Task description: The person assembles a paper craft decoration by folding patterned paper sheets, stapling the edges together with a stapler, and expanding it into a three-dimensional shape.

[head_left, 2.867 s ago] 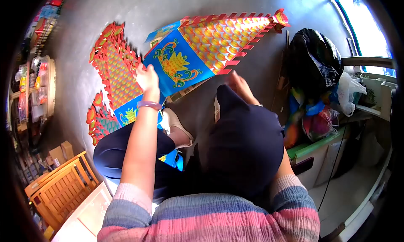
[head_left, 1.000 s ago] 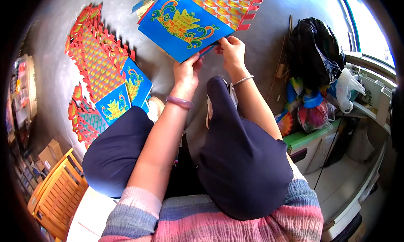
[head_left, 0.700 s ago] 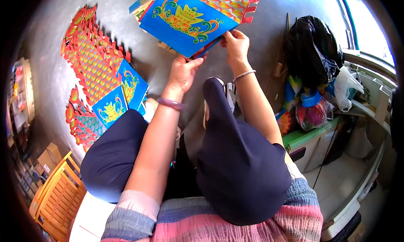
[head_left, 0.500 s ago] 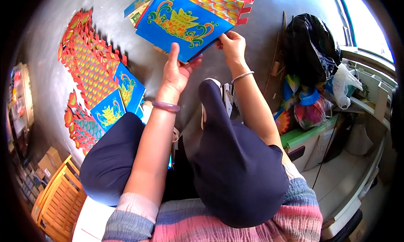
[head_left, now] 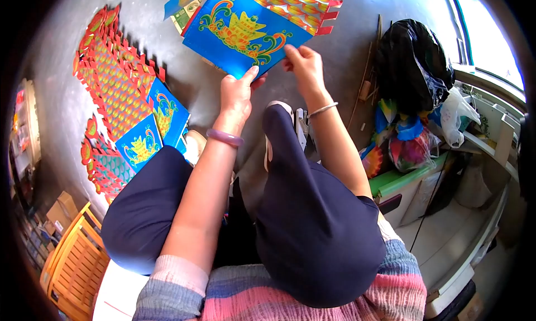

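Note:
A printed paper piece (head_left: 245, 33) has a blue panel with a yellow lotus-like motif and green and orange scrolls. It joins a scale-patterned part with a red fringed edge at the top of the view. My left hand (head_left: 237, 95) grips the blue panel's lower corner, thumb on the face and fingers partly hidden behind. My right hand (head_left: 305, 67) is curled closed at the panel's right edge, its thumb tip over the blue face. Whether anything is pinched there is hidden. Similar fringed paper pieces (head_left: 120, 97) with blue panels lie on the floor at left.
A black plastic bag (head_left: 413, 64), a white plastic bag (head_left: 458, 114) and colourful wrapped items (head_left: 410, 145) are piled at right. Thin sticks (head_left: 368, 70) lie beside them. A wooden slatted chair (head_left: 78, 259) stands at lower left, near cardboard boxes (head_left: 62, 210).
My right hand has shifted slightly down and left, its thumb moving onto the blue face. My left thumb has lowered from upright onto the panel. The paper piece has barely moved.

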Demonstrator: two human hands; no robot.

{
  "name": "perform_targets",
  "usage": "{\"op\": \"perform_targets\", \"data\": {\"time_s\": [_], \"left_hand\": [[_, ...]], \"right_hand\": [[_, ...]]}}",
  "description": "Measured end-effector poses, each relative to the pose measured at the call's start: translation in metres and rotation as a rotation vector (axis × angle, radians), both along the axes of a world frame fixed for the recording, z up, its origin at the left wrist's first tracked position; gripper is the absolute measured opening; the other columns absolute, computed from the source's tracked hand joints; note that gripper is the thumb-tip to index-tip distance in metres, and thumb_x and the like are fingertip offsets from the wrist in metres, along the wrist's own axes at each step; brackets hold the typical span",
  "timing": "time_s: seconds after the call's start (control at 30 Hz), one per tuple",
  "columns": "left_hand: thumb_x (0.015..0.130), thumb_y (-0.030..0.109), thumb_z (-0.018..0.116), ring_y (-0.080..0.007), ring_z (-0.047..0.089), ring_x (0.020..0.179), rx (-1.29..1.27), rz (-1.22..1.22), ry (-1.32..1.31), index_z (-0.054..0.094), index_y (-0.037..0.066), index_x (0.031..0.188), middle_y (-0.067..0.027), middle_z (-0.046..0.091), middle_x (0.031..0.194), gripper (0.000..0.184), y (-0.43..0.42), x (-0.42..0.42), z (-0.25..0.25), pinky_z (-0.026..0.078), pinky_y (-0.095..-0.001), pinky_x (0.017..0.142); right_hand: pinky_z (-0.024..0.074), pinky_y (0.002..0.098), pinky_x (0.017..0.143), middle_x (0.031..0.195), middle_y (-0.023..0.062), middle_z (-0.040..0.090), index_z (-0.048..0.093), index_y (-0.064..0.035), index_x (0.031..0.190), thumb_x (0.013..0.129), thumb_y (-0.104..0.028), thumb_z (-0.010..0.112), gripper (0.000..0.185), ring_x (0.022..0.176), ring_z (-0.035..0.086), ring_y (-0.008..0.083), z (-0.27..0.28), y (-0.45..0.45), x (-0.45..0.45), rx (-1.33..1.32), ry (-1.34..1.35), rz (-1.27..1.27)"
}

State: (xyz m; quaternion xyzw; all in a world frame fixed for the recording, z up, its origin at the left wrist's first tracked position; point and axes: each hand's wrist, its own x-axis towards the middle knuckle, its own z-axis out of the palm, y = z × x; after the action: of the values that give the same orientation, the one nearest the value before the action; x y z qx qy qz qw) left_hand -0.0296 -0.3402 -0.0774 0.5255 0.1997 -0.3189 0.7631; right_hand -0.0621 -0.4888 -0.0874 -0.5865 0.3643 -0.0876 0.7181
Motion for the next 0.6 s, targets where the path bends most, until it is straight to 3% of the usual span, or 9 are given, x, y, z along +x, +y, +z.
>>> {"op": "perform_targets", "data": {"time_s": [0.17, 0.37, 0.6], "left_hand": [[0.079, 0.006, 0.066, -0.0166, 0.062, 0.074, -0.06, 0.027, 0.093, 0.059, 0.004, 0.091, -0.0057, 0.063, 0.086, 0.014, 0.002, -0.003, 0.0, 0.052, -0.0298, 0.063], [0.076, 0.005, 0.069, -0.0117, 0.057, 0.065, 0.064, -0.028, -0.049, 0.058, 0.009, 0.083, -0.0007, 0.06, 0.076, 0.014, 0.009, 0.006, -0.012, 0.049, -0.0267, 0.059], [0.075, 0.005, 0.069, -0.0113, 0.057, 0.071, 0.057, -0.045, -0.018, 0.059, 0.009, 0.089, -0.0005, 0.06, 0.082, 0.018, 0.008, 0.005, -0.008, 0.049, -0.0265, 0.061]], "right_hand": [[0.0424, 0.0251, 0.044, 0.061, 0.0096, 0.058, 0.056, 0.0026, 0.071, 0.084, -0.013, 0.06, 0.021, 0.049, 0.054, 0.0136, -0.002, 0.013, -0.008, 0.095, -0.007, -0.044], [0.0433, 0.024, 0.047, 0.066, 0.0085, 0.059, 0.059, 0.0035, 0.08, 0.085, -0.013, 0.061, 0.017, 0.052, 0.055, 0.0131, 0.002, 0.002, -0.006, 0.143, -0.035, -0.096], [0.0459, 0.0241, 0.049, 0.071, 0.0097, 0.062, 0.06, 0.0059, 0.087, 0.084, -0.011, 0.061, 0.017, 0.055, 0.057, 0.013, 0.008, 0.024, -0.014, 0.157, 0.055, 0.034]]}}
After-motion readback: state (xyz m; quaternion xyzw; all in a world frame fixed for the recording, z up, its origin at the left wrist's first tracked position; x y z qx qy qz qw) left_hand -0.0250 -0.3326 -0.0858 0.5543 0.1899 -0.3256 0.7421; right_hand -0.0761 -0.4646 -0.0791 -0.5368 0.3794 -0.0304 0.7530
